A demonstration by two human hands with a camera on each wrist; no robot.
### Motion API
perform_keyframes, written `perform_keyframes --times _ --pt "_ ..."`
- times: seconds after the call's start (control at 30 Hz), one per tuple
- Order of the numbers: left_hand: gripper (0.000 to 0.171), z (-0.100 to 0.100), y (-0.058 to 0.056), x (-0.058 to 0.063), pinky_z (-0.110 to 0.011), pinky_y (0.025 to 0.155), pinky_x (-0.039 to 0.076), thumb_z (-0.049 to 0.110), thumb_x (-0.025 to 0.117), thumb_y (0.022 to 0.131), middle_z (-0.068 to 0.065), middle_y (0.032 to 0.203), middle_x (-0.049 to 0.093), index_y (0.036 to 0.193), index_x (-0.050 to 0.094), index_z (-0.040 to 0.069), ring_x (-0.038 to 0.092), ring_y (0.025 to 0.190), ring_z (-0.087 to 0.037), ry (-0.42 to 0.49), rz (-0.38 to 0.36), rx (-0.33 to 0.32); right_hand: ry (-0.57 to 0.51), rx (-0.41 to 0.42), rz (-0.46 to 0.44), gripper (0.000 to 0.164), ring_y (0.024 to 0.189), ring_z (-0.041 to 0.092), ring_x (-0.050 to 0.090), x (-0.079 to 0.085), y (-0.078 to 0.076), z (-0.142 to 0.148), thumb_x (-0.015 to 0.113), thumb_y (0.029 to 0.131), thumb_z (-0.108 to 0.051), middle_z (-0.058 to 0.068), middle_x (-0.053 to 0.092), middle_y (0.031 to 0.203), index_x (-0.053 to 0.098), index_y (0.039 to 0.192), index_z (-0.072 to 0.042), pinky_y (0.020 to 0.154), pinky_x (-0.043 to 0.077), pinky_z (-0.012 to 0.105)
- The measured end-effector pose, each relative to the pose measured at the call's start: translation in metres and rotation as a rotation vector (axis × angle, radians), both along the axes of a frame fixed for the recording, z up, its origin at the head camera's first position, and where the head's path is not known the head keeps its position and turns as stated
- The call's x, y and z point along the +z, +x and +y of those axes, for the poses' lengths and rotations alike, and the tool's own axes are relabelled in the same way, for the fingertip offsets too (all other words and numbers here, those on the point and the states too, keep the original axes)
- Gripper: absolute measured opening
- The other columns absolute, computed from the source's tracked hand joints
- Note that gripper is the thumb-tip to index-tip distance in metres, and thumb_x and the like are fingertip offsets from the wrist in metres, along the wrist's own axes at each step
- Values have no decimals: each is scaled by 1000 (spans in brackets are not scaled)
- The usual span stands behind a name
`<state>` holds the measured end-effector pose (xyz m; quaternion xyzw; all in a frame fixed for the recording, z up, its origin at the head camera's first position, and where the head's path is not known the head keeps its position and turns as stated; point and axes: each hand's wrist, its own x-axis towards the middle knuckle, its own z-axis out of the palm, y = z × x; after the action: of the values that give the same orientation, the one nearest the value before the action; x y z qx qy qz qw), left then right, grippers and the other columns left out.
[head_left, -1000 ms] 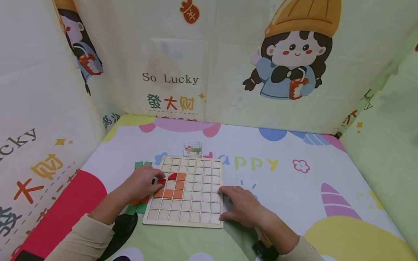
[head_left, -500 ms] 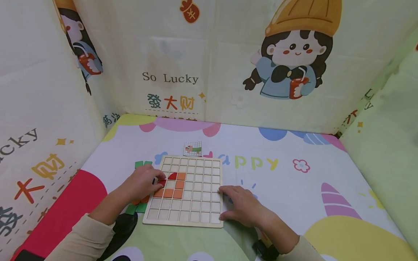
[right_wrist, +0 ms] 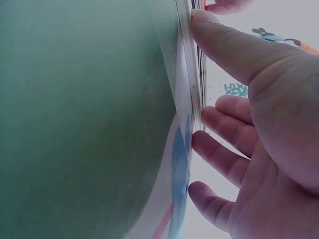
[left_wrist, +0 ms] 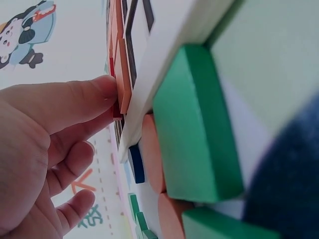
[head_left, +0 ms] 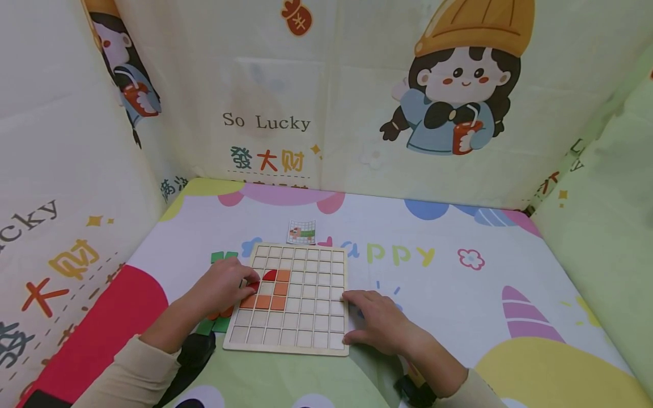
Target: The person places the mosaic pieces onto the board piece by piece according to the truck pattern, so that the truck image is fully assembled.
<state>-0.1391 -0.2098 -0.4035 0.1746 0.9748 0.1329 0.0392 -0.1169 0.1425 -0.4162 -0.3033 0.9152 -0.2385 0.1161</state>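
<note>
A wooden grid board (head_left: 306, 327) lies on the table with several orange square tiles (head_left: 262, 302) and a red rounded tile (head_left: 270, 275) in its cells. At its left side, my left hand (head_left: 221, 288) pinches another red tile (left_wrist: 117, 110) between thumb and finger, above an orange tile in the left column. The fingers partly hide that red tile, so its shape is unclear. My right hand (head_left: 382, 323) rests against the board's right edge, thumb and fingertips touching it, the other fingers spread loosely in the right wrist view.
Green tiles (left_wrist: 197, 129), orange rounded pieces (left_wrist: 153, 152) and a dark blue piece (left_wrist: 136, 163) lie beside the board's left edge. A small picture card (head_left: 301, 232) with a coloured grid pattern lies behind the board. Printed cloth walls (head_left: 347, 102) enclose the table's back and sides.
Very little differs. My left hand has shifted slightly to the right and now covers the dark piece seen beside it before. My right hand stays in place.
</note>
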Motion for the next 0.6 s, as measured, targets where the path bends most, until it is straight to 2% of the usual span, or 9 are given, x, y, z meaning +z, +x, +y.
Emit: perform_keyframes --times 0.23,0.43,0.6 --pt "24 2 3 1 -32 69 48 22 85 80 3 88 66 101 80 12 52 85 -18 -6 -3 7 1 -4 -3 74 129 34 49 0 -1 0 85 79 -36 11 56 139 53 139 -9 100 39 59" --pt "28 2 7 1 -26 64 48 22 84 81 1 90 65 107 79 12 52 84 -17 25 -36 65 1 0 -2 75 129 34 49 -1 0 0 85 79 -37 11 55 139 52 140 -9 100 39 59" --pt "30 1 9 0 -26 66 50 20 82 84 -2 96 66 112 78 11 52 88 -18 70 -79 101 0 3 5 74 128 34 50 -1 0 1 85 79 -37 11 56 138 53 139 -8 99 40 59"
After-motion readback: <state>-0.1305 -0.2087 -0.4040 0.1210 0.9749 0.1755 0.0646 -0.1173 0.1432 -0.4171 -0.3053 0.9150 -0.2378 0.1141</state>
